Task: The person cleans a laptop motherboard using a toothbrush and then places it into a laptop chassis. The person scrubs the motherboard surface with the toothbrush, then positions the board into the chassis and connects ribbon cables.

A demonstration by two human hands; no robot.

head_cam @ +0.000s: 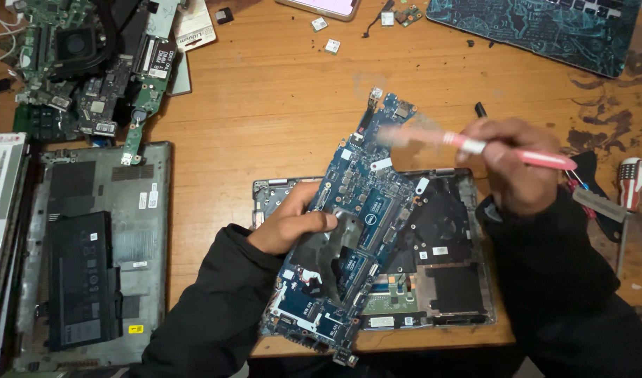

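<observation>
My left hand [293, 222] grips the left edge of a blue laptop motherboard [359, 210], holding it tilted above an opened laptop chassis [447, 280] on the wooden table. My right hand [513, 164] is closed around a pink brush-like tool [475, 145], whose blurred tip reaches over the upper part of the board. Both arms wear dark sleeves.
A second opened laptop base with a black battery [83, 280] lies at the left. Loose circuit boards and a fan [76, 56] are piled at the top left. A closed patterned laptop [545, 28] sits top right. Screwdrivers and tools [625, 185] lie at the right edge. Small chips [331, 45] dot the table.
</observation>
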